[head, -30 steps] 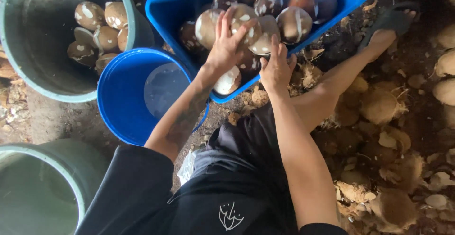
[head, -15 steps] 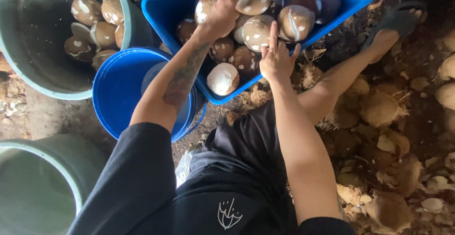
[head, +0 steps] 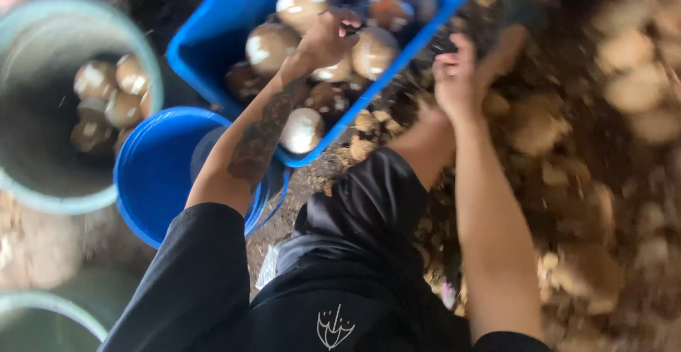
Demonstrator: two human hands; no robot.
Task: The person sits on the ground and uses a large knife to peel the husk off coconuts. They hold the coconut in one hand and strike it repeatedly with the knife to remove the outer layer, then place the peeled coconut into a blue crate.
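The big blue plastic rectangular tub lay tilted, full of round brown-and-white husked coconuts. The left hand was inside it, fingers curled on 1 smooth coconut just under the palm. The right hand hovered beside the tub's rim over fibrous husk scraps, fingers loose, holding nothing.

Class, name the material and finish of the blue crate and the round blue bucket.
Blue crate: likely moulded plastic, smooth and slightly glossy, uniform colour, thin walls. Round blue bucket: likely plastic too, smooth with a thin rolled rim. Motion blur hides finer texture.
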